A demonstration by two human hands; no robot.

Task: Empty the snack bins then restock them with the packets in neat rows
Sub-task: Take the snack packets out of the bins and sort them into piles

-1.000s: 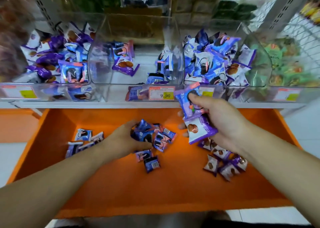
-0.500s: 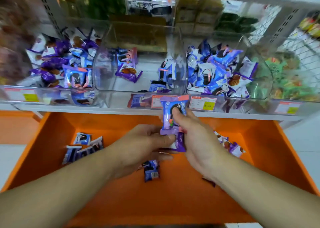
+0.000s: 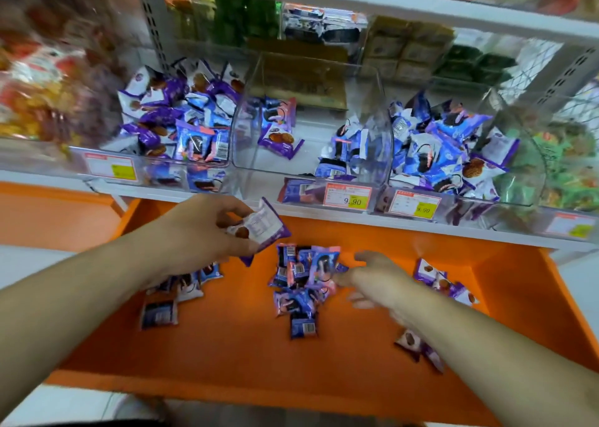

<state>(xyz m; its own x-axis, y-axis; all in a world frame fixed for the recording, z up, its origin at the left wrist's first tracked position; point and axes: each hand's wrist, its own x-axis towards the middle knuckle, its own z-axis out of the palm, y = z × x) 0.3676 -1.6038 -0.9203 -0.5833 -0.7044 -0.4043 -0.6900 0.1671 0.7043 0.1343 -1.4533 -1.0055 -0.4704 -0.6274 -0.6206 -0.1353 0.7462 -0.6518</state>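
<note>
Single head view, forward and down, close over hands (image 3: 207, 228).

Three clear snack bins across upper half of frame: left bin (image 3: 155, 170) heaped with jumbled purple and blue packets; middle bin (image 3: 311, 70) nearly empty, a few packets (image 3: 278, 128) at its left and right sides; right bin (image 3: 518, 154) piled with blue and purple packets. Centre frame, loose pile of blue packets (image 3: 304, 277) on the orange tray (image 3: 227, 355). Small group of packets (image 3: 176, 292) lower left, purple cookie packets (image 3: 444, 280) at right. One purple-white packet (image 3: 259, 227) held above tray, tilted, back label up.
</note>
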